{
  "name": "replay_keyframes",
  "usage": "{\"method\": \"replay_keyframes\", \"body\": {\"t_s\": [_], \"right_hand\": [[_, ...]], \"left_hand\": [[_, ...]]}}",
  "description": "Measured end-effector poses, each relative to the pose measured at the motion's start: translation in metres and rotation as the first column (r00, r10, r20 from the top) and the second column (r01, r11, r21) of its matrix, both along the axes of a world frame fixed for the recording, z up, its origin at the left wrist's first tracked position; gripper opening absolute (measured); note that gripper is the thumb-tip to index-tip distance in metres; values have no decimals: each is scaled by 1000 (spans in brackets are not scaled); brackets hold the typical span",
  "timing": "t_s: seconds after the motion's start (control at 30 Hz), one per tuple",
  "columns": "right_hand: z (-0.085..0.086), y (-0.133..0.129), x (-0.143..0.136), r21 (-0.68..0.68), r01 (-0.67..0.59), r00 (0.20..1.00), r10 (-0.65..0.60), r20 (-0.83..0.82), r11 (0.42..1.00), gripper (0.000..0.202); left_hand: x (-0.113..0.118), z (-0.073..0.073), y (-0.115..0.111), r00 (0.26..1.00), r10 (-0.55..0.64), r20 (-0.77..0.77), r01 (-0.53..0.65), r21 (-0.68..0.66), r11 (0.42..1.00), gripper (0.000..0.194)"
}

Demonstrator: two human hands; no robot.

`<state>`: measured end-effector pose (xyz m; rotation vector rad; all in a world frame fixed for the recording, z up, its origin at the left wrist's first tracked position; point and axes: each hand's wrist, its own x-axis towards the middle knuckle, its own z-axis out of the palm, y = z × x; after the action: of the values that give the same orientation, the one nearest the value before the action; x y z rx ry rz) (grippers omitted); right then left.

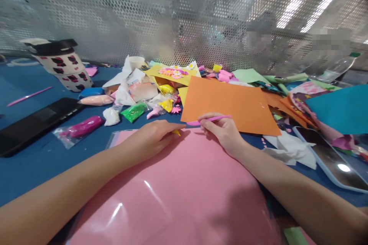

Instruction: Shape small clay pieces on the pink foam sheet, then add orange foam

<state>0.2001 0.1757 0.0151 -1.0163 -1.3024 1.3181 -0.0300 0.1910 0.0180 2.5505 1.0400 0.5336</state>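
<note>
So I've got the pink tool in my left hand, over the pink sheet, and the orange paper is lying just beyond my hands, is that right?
Not quite: the head view shows the pink tool in your right hand, not your left. The orange paper does lie just beyond your hands.

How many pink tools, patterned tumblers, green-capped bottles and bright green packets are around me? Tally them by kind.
Pink tools: 2, the held tool in the right hand and the loose tool at far left
Patterned tumbler: 1
Green-capped bottle: 1
Bright green packet: 1
Total: 5
</note>
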Motion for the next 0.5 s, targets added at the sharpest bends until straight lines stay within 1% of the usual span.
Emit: {"method": "replay_keyframes", "body": {"t_s": [0.13, 0.27, 0.43, 0.5], "right_hand": [[-1, -2, 0, 10, -7, 999, 7, 35, 1000, 24], [-1, -3, 0, 0, -24, 998, 24, 60, 1000, 24], [0, -5, 0, 16, -39, 995, 37, 91, 999, 23], [0, -5, 0, 16, -35, 995, 34, 92, 999, 23]], "left_hand": [[1, 4, -2, 998, 61, -24, -61, -18, 998, 39], [0, 5, -4, 993, 112, -37, -112, 20, 994, 43], [0, 4, -2, 1000, 7, -15, -6, 63, 998, 35], [0, 4, -1, 999, -30, 10, 29, 73, 997, 37]]}}
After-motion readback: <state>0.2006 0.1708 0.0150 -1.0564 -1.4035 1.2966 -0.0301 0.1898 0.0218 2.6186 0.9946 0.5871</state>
